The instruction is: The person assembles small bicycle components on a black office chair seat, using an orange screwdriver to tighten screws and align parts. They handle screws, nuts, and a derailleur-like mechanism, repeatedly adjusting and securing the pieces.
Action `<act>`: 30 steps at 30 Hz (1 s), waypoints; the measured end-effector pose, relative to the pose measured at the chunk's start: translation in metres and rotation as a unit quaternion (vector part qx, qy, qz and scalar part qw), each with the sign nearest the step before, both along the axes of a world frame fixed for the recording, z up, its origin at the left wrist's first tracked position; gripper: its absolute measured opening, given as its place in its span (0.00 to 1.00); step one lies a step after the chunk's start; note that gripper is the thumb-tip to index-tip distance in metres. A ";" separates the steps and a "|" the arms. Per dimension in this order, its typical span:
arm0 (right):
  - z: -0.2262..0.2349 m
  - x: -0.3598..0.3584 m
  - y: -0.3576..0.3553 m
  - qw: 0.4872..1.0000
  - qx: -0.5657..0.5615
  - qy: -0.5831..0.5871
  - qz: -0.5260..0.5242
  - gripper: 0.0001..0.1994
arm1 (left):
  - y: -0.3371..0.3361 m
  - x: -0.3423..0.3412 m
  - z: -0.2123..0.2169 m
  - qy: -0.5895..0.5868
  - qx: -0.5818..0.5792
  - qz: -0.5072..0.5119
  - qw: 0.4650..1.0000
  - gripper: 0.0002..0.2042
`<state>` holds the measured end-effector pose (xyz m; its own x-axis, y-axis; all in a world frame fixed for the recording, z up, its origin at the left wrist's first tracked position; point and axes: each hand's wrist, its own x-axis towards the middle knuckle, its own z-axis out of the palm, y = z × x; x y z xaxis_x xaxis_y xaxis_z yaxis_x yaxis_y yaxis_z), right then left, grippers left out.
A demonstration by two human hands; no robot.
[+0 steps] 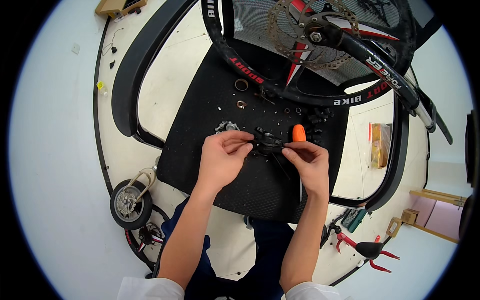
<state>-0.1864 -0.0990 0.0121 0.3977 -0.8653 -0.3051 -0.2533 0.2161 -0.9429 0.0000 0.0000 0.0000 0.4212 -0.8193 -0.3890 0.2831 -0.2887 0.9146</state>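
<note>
Black chair seat (240, 195), w/ spoked bike wheel (299, 56) at far end; L hand (222, 160) & R hand (312, 165) over mid-seat, orange-handled screwdriver (298, 133) next to R; both pinch small blk mech. part (269, 142) betw. them; tiny dark ring (241, 89) beyond.

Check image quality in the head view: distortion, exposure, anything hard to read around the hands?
Head view: strong fisheye, dark corners with a blue fringe, black baseboard bowed; pale floor bright, black seat dark; left hand and right hand fairly sharp, but the black part between them blends into the seat, so its fine detail can't be made out.
</note>
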 end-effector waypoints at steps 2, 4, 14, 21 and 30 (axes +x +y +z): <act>-0.001 0.002 0.001 0.998 -0.057 0.007 0.027 0.07 | 0.001 0.000 -0.002 -0.073 -0.017 -0.017 0.997 0.10; -0.003 0.002 0.001 0.982 -0.155 0.079 0.071 0.08 | 0.000 0.002 0.005 -0.144 -0.005 -0.047 0.989 0.09; 0.000 0.005 0.002 0.962 -0.220 0.128 0.100 0.08 | 0.004 0.006 0.013 -0.271 -0.030 -0.128 0.954 0.12; -0.002 0.000 0.000 0.984 -0.144 0.071 0.072 0.07 | 0.007 0.012 0.016 -0.166 -0.004 -0.154 0.974 0.12; 0.002 0.003 0.002 0.984 -0.026 0.121 0.125 0.08 | 0.013 0.021 0.014 -0.064 0.105 -0.156 0.980 0.12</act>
<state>-0.1834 -0.0972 0.0138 0.5209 -0.7670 -0.3747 -0.5112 0.0713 -0.8565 0.0208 0.0132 0.0143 0.2196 -0.8236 -0.5230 0.0378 -0.5285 0.8481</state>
